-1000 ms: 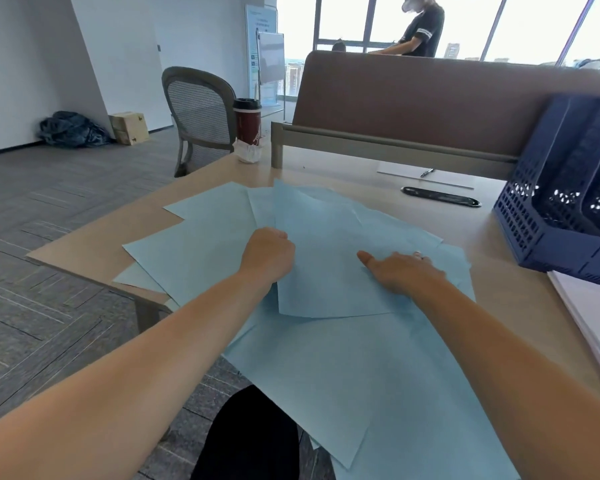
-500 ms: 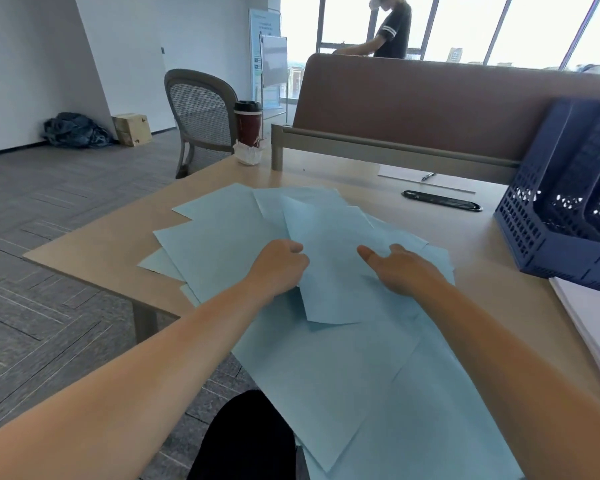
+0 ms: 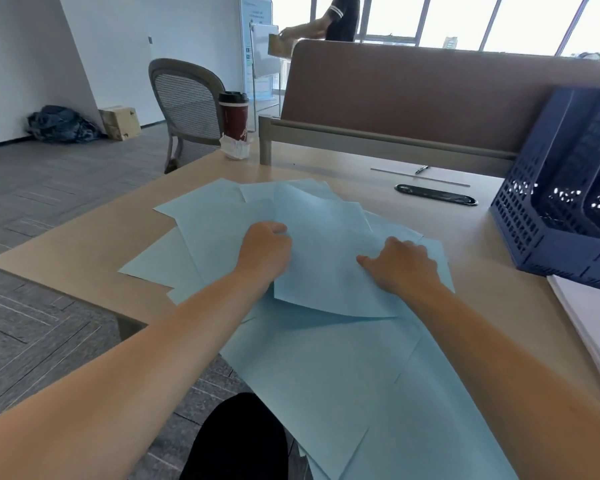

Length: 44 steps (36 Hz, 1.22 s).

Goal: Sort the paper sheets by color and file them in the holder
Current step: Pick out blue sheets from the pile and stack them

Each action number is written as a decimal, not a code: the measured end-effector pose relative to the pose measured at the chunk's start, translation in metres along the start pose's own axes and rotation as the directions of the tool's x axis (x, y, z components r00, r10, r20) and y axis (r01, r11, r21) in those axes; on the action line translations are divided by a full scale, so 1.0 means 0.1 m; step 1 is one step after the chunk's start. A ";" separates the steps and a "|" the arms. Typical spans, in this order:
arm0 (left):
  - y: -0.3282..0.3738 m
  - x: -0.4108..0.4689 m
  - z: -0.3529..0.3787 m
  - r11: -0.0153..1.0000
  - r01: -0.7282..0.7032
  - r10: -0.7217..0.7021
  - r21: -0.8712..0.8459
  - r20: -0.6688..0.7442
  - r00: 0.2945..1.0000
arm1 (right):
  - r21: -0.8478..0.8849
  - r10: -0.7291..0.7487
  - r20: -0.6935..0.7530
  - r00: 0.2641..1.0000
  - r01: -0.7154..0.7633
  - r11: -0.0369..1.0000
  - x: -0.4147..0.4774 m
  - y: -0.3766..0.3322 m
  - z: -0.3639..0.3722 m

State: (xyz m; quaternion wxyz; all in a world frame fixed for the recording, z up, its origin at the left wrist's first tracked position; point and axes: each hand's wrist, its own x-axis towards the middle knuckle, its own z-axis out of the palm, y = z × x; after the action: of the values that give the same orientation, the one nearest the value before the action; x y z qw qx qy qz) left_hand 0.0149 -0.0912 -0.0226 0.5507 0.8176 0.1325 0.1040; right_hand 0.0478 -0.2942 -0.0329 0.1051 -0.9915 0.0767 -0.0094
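blue holder (image 3: 548, 216) cut off at right edge, white paper stack (image 3: 593, 327) cropped, left fingertips tucked under sheet

No lettering is showing clearly enough to read. A pale mark is sitting on the dark red cup (image 3: 234, 117), and print is covering the standing banner (image 3: 257, 46) behind it; both are too blurred to make out.

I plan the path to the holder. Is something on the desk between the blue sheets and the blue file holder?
Nothing visible: only bare desk lies between the blue sheets and the file holder. The white paper stack sits nearer the person, aside.
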 end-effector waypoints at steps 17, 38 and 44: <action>-0.35 -0.02 -0.70 0.983 0.106 -0.079 0.149 -0.180 0.981 | 0.037 -0.234 0.179 0.956 0.231 0.972 -0.08 -0.77 0.25; -0.39 0.17 -0.79 0.954 0.234 -0.251 -0.188 -0.072 0.965 | 0.122 -0.263 0.137 0.955 0.247 0.961 -0.05 -0.85 0.17; -0.38 0.22 -0.75 0.990 0.139 -0.136 0.012 -0.145 0.980 | 0.016 -0.009 0.107 0.994 0.008 1.000 0.06 -0.70 0.21</action>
State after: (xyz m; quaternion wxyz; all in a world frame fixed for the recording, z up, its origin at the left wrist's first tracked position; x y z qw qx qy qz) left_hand 0.0080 -0.0052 -0.0291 0.5365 0.8028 0.2293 0.1227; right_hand 0.0649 -0.2234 -0.0390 0.1165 -0.9900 0.0666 0.0428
